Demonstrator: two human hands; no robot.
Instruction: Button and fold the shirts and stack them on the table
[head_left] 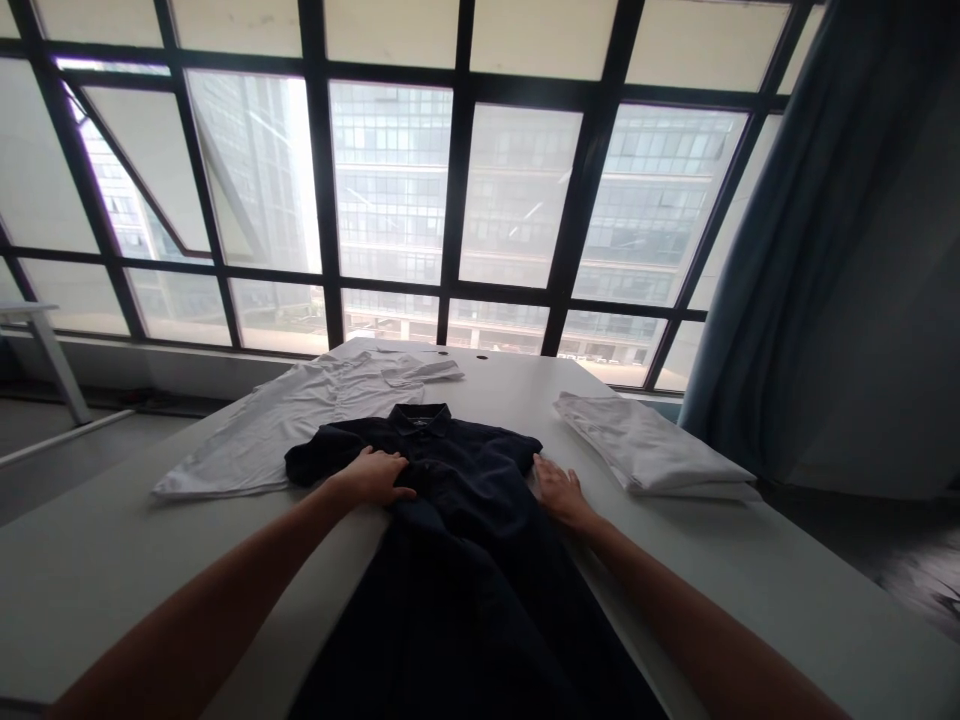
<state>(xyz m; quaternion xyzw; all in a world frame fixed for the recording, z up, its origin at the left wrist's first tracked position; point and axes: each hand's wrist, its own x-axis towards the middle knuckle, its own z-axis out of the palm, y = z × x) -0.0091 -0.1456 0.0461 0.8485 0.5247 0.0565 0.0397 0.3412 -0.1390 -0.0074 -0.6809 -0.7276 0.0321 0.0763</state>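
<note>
As two open hands rest at its collar end, one dark polo shirt (450, 590) lies spread on the white table (127, 590).
The left hand (371, 478) lies on the shirt, gripping nothing; the right hand (561, 492) sits open, also empty, at its edge. One flat white shirt (300, 420) lies to the left, one folded white stack (649, 445) to the right.

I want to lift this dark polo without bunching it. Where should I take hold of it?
Pinch both shoulders beside the collar, coming from above: the polo lies spread flat, collar away from you, and that top edge is free of your left hand on the chest and your right hand at its side.
</note>
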